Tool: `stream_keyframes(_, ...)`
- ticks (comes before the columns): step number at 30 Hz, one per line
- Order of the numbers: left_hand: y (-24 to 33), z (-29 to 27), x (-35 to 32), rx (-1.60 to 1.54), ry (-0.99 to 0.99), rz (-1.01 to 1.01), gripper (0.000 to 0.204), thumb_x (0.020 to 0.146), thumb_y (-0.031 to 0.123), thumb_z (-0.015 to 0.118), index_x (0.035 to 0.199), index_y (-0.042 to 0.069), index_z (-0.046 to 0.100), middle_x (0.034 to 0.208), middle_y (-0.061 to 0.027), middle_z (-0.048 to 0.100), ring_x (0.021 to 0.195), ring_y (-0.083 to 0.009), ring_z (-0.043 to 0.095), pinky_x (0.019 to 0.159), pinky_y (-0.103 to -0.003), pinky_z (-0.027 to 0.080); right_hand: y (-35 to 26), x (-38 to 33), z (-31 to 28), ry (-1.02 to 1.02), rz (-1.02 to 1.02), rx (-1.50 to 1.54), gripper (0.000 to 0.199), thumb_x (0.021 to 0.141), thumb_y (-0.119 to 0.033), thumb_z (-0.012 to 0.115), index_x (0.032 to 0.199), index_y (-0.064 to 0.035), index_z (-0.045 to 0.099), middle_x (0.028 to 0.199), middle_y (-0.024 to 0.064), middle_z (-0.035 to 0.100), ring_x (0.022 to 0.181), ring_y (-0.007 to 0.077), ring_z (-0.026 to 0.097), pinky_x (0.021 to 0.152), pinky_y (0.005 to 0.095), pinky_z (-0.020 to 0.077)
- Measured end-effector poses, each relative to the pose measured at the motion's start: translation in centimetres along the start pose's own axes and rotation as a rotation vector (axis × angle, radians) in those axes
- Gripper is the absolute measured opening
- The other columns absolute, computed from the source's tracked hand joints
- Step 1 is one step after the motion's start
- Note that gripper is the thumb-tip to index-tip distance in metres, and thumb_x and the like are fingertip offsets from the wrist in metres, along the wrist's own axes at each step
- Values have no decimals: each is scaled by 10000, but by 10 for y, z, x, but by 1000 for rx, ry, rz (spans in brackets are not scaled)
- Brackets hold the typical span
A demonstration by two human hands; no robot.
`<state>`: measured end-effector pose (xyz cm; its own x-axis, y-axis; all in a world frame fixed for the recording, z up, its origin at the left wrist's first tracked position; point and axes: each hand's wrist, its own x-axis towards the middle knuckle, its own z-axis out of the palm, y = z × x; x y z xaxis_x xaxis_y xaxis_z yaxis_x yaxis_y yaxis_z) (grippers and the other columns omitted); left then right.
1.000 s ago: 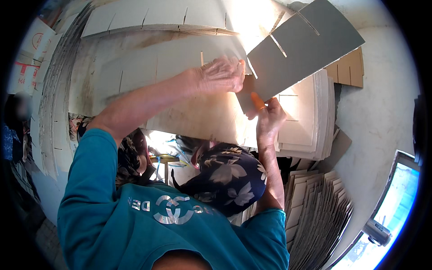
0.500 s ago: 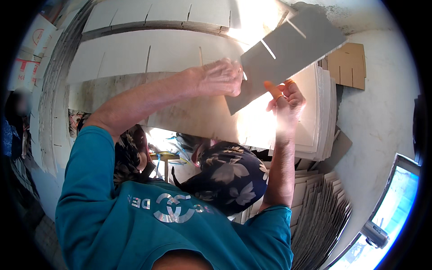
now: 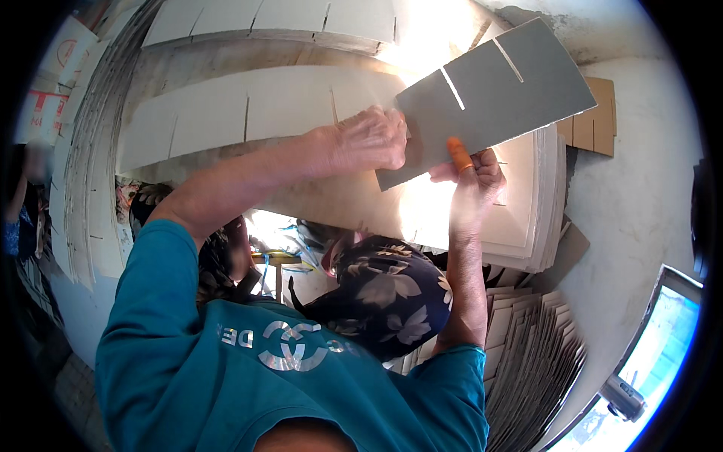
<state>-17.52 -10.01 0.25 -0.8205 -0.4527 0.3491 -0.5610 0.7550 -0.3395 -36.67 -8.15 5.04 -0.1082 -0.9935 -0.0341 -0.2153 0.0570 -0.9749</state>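
A grey slotted cardboard divider (image 3: 520, 94) is tilted up above the work surface, with narrow cuts running in from its upper edge. My right hand (image 3: 476, 175) grips its lower edge, the orange-covered thumb lying on the near face. At the divider's left end my left hand (image 3: 370, 138) is closed, its fingers curled against the edge; whether it pinches the board or a scrap is hidden by the knuckles. A long pale slotted cardboard strip (image 3: 211, 113) lies on the surface beyond my left forearm.
More slotted strips (image 3: 286, 19) are stacked at the back. Cardboard sheets (image 3: 538, 196) are piled under my right hand, and brown cardboard (image 3: 595, 113) leans by the wall. Many grey sheets (image 3: 535, 354) stand lower right. Tall stacks (image 3: 94, 166) line the left side.
The divider has swung slightly down and to the right at its far end, and more of its face shows. My right hand has shifted a little left and down; the left hand stays at the divider's end.
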Motion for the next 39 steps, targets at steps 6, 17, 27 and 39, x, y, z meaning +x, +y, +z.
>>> stream_keyframes(6, 32, -10, -2, 13, 7, 1, 103, 569, 111, 626, 579, 54, 541, 627, -22, 499, 618, -139, 506, 416, -257, 376, 14, 3, 15, 108, -123, 51, 49, 861, 8, 581, 896, 39, 593, 679, 94, 648, 501, 146, 623, 472, 241, 504)
stream_keyframes(17, -89, 46, -20, -85, 115, -667, 509, 718, 326, 728, 1092, 20, 570, 933, -44, 580, 900, -226, 533, 761, -404, 448, 5, 1, 26, 65, -55, 18, 132, 891, -38, 586, 991, 46, 602, 736, 94, 655, 496, 134, 613, 461, 236, 501)
stream_keyframes(27, -134, 66, -20, 32, -14, -383, 352, 747, 25, 571, 1095, -29, 552, 838, -57, 516, 864, -190, 527, 707, -301, 479, 9, 7, 27, 57, -136, 54, 54, 872, 18, 598, 925, 26, 594, 697, 71, 640, 512, 102, 610, 440, 214, 473)
stream_keyframes(39, -98, 12, -2, 46, -14, -227, 350, 703, 1, 578, 1024, -132, 530, 796, -80, 463, 796, -175, 516, 557, -289, 489, 6, 1, 24, 25, -93, -7, 135, 880, 24, 576, 1010, 30, 612, 671, 55, 632, 496, 84, 556, 484, 216, 451)
